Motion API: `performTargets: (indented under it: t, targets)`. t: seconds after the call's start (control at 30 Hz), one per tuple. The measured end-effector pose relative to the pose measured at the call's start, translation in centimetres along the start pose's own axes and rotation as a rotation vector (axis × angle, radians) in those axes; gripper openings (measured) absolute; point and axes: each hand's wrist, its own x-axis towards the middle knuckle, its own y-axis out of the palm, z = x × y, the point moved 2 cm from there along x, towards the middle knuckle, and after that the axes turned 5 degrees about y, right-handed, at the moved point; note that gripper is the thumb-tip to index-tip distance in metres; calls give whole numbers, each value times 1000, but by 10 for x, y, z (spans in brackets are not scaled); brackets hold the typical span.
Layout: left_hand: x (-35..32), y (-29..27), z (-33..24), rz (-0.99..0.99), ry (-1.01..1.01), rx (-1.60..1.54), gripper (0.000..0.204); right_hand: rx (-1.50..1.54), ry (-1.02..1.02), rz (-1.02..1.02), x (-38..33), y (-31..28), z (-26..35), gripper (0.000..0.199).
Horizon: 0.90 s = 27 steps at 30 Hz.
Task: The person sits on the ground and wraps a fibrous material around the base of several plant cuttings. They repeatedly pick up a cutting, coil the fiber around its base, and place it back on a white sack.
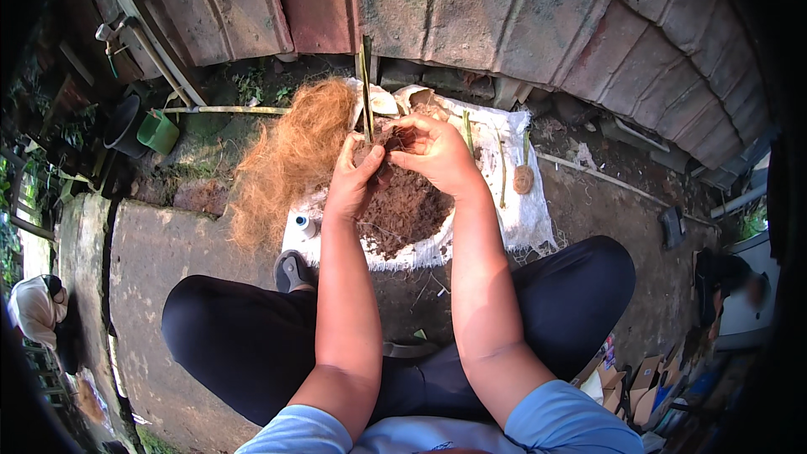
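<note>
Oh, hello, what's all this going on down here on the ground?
A person sitting cross-legged is working bare-handed over a white sheet. The left hand holds a brown clump with a green stem standing up from it, and the right hand has its fingers at the clump's other side. Beneath lies a heap of dark, crumbly material. Tangled orange-brown fibre is piled to the left; a rounded brown lump lies toward the right.
</note>
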Motion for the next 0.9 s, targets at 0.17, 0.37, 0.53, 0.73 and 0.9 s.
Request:
performTargets:
  t: [0.17,0.37,0.53,0.73,0.9]
  targets:
    - [-8,6,-7,77,-110,17,43,17,-20,19,-5,-6,3,42]
    - [-4,7,-2,86,-144,7,39,-33,-97,-24,-5,-5,-2,42]
    - [3,12,-3,-20,-35,46,29,30,-180,-160,-1,18,-4,42]
    - [1,25,0,-146,87,-22,36,168,-189,-364,0,34,-24,39]
    - [4,6,2,-115,74,-57,30,365,-80,-289,8,35,-36,39]
